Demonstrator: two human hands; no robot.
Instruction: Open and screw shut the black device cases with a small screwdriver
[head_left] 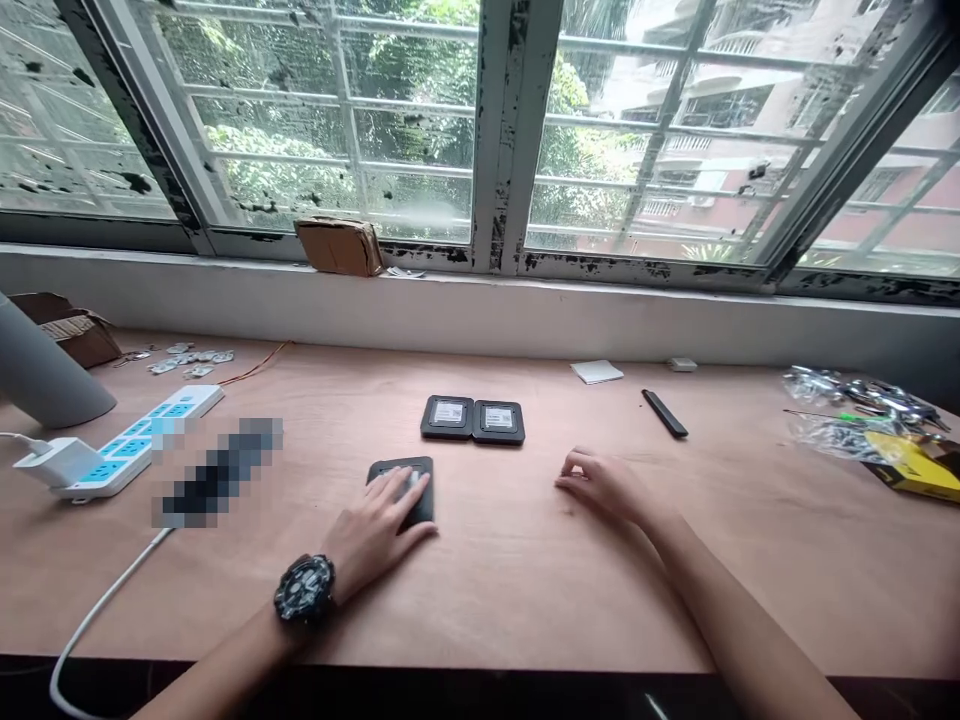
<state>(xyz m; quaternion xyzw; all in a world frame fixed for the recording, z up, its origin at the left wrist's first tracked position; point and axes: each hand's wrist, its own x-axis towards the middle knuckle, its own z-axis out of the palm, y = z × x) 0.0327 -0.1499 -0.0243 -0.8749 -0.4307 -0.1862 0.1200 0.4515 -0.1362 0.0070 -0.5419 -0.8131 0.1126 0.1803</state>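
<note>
My left hand [386, 510], with a black watch [305, 588] on its wrist, lies with fingers stretched out over a flat black square drive [422, 508]. The palm and fingers hide much of the drive and its pale label. Farther back, two similar black drives with white labels, a left one [448, 418] and a right one [499, 422], lie side by side. To the right, my right hand [596, 482] rests on the tabletop, its fingers loosely curled together. Nothing shows between them.
At left are a white power strip [142, 440] with a plugged-in adapter [61, 462], a white cable [105, 610] and a blurred-out dark object [217, 475]. A black bar-shaped object [664, 414] and white paper [597, 372] lie right; plastic bags [832, 435] and a yellow box [919, 465] sit far right.
</note>
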